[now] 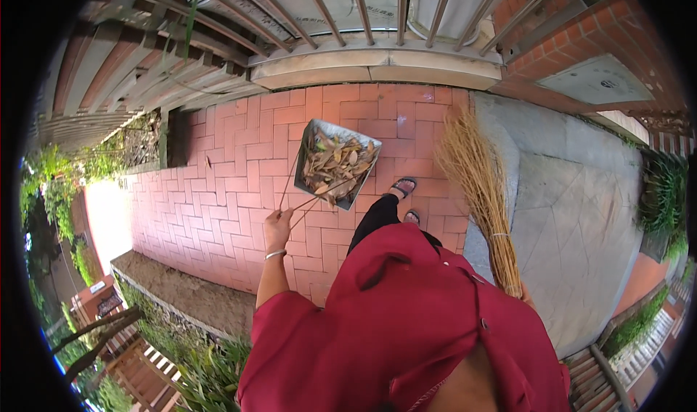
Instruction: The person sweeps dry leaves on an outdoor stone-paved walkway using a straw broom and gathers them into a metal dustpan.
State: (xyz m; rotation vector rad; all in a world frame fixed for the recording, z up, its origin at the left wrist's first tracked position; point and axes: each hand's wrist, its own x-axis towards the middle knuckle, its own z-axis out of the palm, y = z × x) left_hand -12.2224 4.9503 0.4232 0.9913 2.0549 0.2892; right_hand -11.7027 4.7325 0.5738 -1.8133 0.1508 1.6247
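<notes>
A metal dustpan (335, 164), already heaped with dry leaves (334, 166), was held above the brick path (218, 180) by the left hand (277, 227), fingers clamped on its wire handle (301, 198), while a straw broom (483, 194) was gripped by the largely hidden right hand (524, 293).

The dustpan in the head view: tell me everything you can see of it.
The dustpan is a grey, metal-looking tray with raised walls, heaped with dry brown leaves. A thin wire handle runs from its sides down to the left hand, which grips the handle's end and carries the pan tilted above the red brick paving. Nothing else touches it. A straw broom stands apart to its right, beside the person's sandalled feet.
</notes>
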